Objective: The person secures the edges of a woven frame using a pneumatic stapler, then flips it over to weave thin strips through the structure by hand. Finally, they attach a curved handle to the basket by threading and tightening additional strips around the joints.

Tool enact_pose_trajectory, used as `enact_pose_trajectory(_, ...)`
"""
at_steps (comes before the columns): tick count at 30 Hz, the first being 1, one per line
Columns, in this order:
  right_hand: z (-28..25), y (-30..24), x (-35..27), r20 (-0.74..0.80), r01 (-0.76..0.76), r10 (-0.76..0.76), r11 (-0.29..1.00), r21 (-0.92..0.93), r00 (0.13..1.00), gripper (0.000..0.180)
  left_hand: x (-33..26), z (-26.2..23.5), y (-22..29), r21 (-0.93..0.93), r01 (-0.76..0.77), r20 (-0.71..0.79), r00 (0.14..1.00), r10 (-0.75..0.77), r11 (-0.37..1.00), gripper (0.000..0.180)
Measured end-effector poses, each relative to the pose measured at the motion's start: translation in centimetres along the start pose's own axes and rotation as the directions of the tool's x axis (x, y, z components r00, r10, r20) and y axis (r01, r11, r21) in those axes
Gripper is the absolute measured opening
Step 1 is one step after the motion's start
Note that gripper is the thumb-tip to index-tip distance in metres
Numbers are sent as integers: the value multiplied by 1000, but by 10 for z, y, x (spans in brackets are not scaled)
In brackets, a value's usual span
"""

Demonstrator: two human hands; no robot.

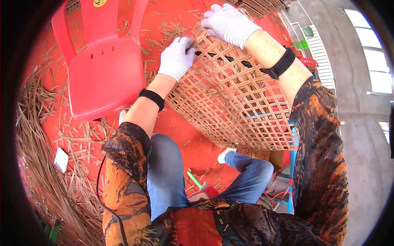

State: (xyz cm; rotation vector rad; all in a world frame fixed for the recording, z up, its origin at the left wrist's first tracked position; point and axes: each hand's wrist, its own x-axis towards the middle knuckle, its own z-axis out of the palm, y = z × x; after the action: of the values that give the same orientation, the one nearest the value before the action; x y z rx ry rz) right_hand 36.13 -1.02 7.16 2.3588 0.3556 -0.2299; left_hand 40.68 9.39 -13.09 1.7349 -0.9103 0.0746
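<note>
An open-weave lattice basket [234, 98] of tan flat strips stands tilted in front of me, above my knees. My left hand [176, 57], in a white ribbed glove, closes its thumb and fingers at the basket's upper left edge. At the far upper edge is my right hand [232, 25], gloved alike, with its fingers curled over the weave. A thin black strip or rod [223, 58] runs through or behind the lattice, starting beside my left fingertips. Whether the left fingers also pinch it is hidden.
A red plastic chair [104, 74] stands to the left. Long loose strips [41, 164] pile up at the far left, and short offcuts [82, 153] litter the red floor covering [184, 151]. A blue metal frame [293, 180] stands by my right knee. More woven pieces [262, 6] lie behind.
</note>
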Motion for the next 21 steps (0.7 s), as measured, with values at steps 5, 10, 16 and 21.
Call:
enact_pose_trajectory(5,7,-8,-2,-102,15,-34,983,-182,994,11,-1,8,-11,-124,57,47,998,-52,991,30)
enact_pose_trajectory(10,4,-11,-1,-100,4,-19,989,-145,995,12,2,12,-8,38,21,86,996,-24,999,30)
enact_pose_trajectory(16,6,-30,7,68,-40,45,996,-76,997,24,7,11,0,228,-65,109,993,41,972,27)
enact_pose_trajectory(21,24,-53,22,224,-113,130,990,-87,966,26,0,19,-22,138,-42,146,989,21,990,25)
